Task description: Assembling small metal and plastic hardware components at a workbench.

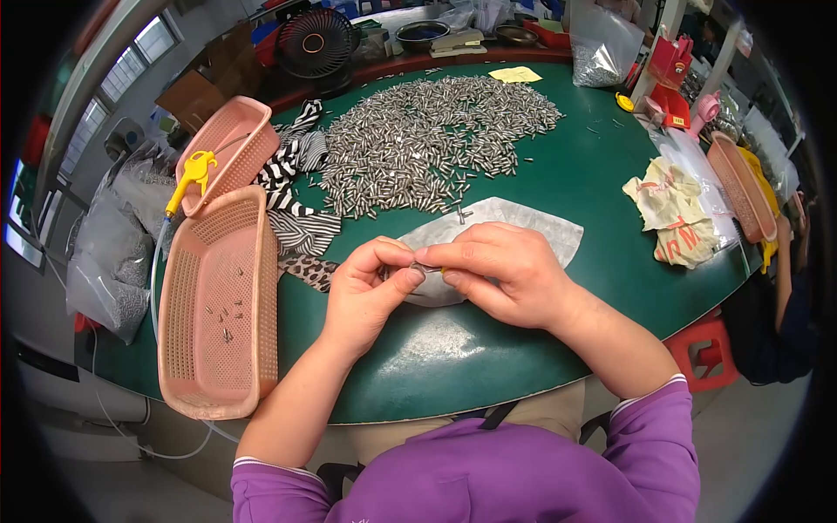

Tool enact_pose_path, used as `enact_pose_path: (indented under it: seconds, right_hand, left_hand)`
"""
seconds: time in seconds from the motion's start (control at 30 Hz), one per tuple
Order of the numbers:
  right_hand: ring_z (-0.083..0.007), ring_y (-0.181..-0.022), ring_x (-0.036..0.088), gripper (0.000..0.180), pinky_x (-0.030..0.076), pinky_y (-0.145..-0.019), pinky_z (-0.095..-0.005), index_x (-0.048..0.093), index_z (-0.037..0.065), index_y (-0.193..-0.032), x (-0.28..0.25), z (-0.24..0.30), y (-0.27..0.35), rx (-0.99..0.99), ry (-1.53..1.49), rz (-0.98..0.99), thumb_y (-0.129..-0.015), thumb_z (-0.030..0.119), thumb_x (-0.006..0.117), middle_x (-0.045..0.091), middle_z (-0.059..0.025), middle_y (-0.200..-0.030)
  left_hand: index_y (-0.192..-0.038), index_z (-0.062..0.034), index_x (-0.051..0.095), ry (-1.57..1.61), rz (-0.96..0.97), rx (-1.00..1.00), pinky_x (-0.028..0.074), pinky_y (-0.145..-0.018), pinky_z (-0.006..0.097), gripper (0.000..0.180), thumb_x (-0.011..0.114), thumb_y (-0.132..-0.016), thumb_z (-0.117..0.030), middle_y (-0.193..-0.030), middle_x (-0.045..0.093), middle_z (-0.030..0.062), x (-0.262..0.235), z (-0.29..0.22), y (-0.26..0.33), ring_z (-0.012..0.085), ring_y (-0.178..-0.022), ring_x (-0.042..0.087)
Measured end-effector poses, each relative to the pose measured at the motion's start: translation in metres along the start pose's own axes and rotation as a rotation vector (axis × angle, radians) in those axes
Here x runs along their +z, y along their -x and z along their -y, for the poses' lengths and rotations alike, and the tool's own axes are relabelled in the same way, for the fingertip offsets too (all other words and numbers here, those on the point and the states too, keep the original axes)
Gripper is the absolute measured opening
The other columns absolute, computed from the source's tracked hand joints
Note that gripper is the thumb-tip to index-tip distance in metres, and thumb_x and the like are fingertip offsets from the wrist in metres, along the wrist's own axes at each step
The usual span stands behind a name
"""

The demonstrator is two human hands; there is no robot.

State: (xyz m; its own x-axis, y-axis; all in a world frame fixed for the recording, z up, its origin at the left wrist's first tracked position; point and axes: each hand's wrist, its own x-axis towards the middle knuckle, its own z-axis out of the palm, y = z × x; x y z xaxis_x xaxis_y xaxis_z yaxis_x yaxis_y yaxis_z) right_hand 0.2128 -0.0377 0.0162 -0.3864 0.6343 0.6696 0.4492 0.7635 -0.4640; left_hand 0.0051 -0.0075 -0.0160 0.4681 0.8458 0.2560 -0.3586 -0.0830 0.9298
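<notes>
My left hand (370, 288) and my right hand (506, 270) meet in front of me, fingertips pinched together on a small silvery metal part (428, 268). Fingers cover most of it, so its full shape is hidden. Beneath them a whitish sheet (545, 231) lies on the green table. A couple of loose metal pieces (462, 214) rest on that sheet, just beyond my fingers. Farther off spreads a big heap of small silvery cylindrical metal parts (418, 131).
At left stands a pink plastic basket (261, 349) with several metal parts inside. Behind it, a yellow air gun (193, 179) lies across another pink basket (248, 113). Striped cloth (305, 234) sits beside them. Crumpled cloth (667, 196) lies right; a black fan (316, 44) stands behind.
</notes>
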Motion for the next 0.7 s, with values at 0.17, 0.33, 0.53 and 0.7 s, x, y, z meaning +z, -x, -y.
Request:
enact_pose_path:
  seconds: [0.17,0.33,0.53,0.7]
  right_hand:
    - [-0.0231,-0.076,0.064,0.031,0.051,-0.066,-0.0343,0.069,0.014,-0.109,0.0019,-0.0009,0.0026,0.021,0.027,0.002,-0.079,0.007,0.067,0.064,-0.0053,-0.083]
    - [-0.0232,-0.074,0.062,0.028,0.050,-0.063,-0.0353,0.068,0.020,-0.108,0.0000,-0.0014,0.0025,-0.004,0.197,0.004,-0.081,0.013,0.067,0.060,-0.0025,-0.080]
    - [-0.0231,-0.074,0.062,0.035,0.049,-0.065,-0.0338,0.069,0.011,-0.111,0.0008,-0.0034,0.0017,0.040,0.095,-0.004,-0.078,0.001,0.066,0.063,-0.0065,-0.080]
    - [-0.0219,-0.073,0.063,0.035,0.050,-0.066,-0.0331,0.068,0.008,-0.112,0.0047,-0.0014,0.0025,0.042,-0.087,-0.011,-0.078,-0.002,0.065,0.065,-0.0069,-0.082]
  left_hand:
    - [-0.094,-0.0026,0.061,-0.078,0.005,0.048,0.047,-0.078,0.024,0.010,0.066,-0.087,0.001,-0.096,0.058,0.0029,-0.0001,0.0006,-0.0002,0.0104,-0.088,0.055]
    - [-0.091,-0.0024,0.062,-0.262,0.052,0.106,0.047,-0.078,0.025,0.007,0.066,-0.086,0.001,-0.095,0.059,0.0039,-0.0034,-0.0019,-0.0008,0.0118,-0.088,0.056]
    - [-0.091,-0.0025,0.063,-0.223,-0.004,0.140,0.046,-0.077,0.025,0.008,0.067,-0.085,0.002,-0.095,0.059,0.0042,-0.0055,-0.0024,-0.0028,0.0122,-0.087,0.057]
    - [-0.091,-0.0024,0.062,-0.191,-0.012,0.144,0.046,-0.077,0.024,0.011,0.068,-0.084,0.003,-0.093,0.058,0.0038,-0.0047,-0.0018,-0.0022,0.0119,-0.086,0.056]
